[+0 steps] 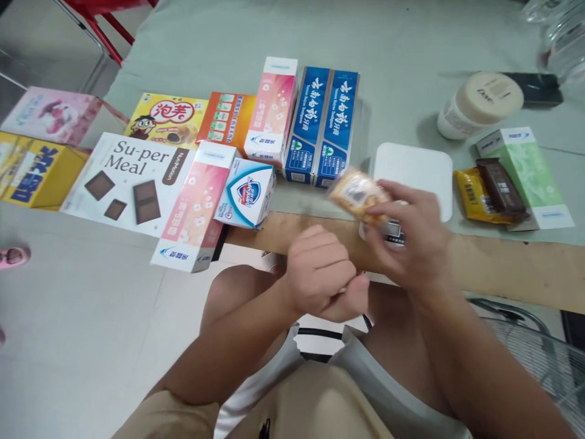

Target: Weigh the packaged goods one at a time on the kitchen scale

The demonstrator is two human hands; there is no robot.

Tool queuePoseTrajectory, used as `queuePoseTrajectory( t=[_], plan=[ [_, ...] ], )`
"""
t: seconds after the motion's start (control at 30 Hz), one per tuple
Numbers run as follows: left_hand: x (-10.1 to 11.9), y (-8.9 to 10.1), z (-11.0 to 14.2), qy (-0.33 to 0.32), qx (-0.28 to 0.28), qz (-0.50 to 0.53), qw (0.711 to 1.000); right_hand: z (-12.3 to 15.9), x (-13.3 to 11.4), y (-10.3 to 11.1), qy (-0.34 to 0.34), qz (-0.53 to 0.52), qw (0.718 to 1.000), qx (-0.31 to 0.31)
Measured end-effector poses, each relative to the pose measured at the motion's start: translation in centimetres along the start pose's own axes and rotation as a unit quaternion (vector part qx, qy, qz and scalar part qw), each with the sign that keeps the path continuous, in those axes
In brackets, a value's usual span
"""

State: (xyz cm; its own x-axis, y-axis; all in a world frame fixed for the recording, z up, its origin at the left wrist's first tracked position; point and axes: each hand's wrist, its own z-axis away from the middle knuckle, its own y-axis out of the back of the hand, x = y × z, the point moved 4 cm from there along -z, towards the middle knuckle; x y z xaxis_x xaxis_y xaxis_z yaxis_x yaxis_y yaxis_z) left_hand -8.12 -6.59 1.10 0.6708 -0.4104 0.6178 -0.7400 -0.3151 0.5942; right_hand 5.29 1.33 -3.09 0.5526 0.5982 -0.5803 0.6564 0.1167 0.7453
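My right hand [411, 235] holds a small orange snack packet [359, 194] pinched between thumb and fingers, just above the table's front edge and in front of a white scale [418, 171]. My left hand [320, 274] is curled into a loose fist below it, over my knees, with nothing visible in it. The packet is blurred by motion.
On the grey-green table [411, 49] lie a Su-per Meal box [130, 183], two pink boxes [194, 207], a soap box [247, 192], blue toothpaste boxes [320, 125], a cream jar [479, 103], a green box [525, 174] and brown and yellow bars [491, 192]. A fan [539, 353] stands lower right.
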Motion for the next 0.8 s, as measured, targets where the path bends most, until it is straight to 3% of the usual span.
queuePoseTrajectory(
  t=[0.1,0.2,0.3,0.4,0.47,0.57,0.8],
  plan=[
    [-0.6,1.4,0.9,0.012,0.011,-0.016,1.0,-0.1,-2.9,-2.9,0.031,0.023,0.995,-0.095],
    [-1.8,1.5,1.8,0.065,-0.035,-0.039,0.996,-0.2,-4.2,-4.9,0.038,0.066,0.993,-0.088],
    [-3.1,1.3,2.2,0.163,-0.097,-0.074,0.979,-0.2,-4.4,-4.9,0.026,0.076,0.996,-0.027],
    [-3.7,1.2,2.1,0.241,-0.142,-0.107,0.954,-0.2,-4.0,-4.3,0.009,0.08,0.996,-0.044],
    [-3.8,1.2,1.8,0.261,-0.156,-0.115,0.946,-0.1,-3.7,-4.1,0.003,0.08,0.994,-0.074],
    [-3.7,1.0,1.6,0.278,-0.162,-0.113,0.94,-0.2,-3.4,-4.1,-0.006,0.063,0.996,-0.067],
    [-4.0,1.2,2.0,0.3,-0.12,-0.13,0.938,-0.3,-3.0,-4.1,0.018,0.004,0.998,-0.065]
  ],
)
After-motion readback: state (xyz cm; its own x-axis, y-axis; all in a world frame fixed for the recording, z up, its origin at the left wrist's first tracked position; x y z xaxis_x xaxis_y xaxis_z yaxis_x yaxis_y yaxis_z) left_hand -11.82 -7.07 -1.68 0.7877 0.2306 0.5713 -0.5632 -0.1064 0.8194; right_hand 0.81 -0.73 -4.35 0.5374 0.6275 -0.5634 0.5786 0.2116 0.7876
